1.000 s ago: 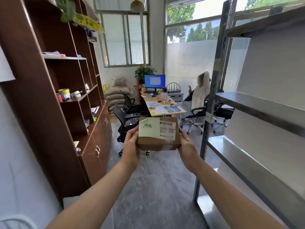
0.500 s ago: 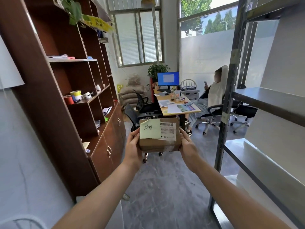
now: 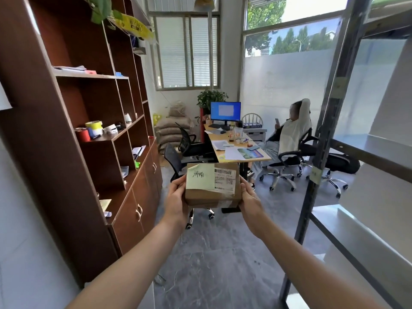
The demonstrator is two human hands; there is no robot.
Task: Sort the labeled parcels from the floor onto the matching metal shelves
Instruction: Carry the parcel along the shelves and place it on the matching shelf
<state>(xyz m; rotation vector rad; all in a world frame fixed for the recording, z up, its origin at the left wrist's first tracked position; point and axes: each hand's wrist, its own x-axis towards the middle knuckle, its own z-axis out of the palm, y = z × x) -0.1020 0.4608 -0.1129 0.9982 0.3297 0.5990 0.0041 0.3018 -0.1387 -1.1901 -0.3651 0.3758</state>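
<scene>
I hold a small brown cardboard parcel (image 3: 211,197) out in front of me at chest height. A pale green sticky note with handwriting and a white barcode label cover its top. My left hand (image 3: 177,202) grips the parcel's left side, and my right hand (image 3: 249,200) grips its right side. The metal shelf unit (image 3: 356,150) stands at the right, its grey upright post close to my right forearm. Small paper tags are stuck on the post. The shelf boards I can see are bare.
A tall brown wooden cabinet (image 3: 93,134) with tape rolls and papers lines the left wall. Ahead are a desk (image 3: 236,150) with a monitor, black office chairs (image 3: 178,161) and a seated person (image 3: 292,134). Grey tiled floor (image 3: 211,259) lies below my arms.
The view has swung to the left, so the metal shelf post has slid further right in the frame. Both hands keep the same hold on the parcel.
</scene>
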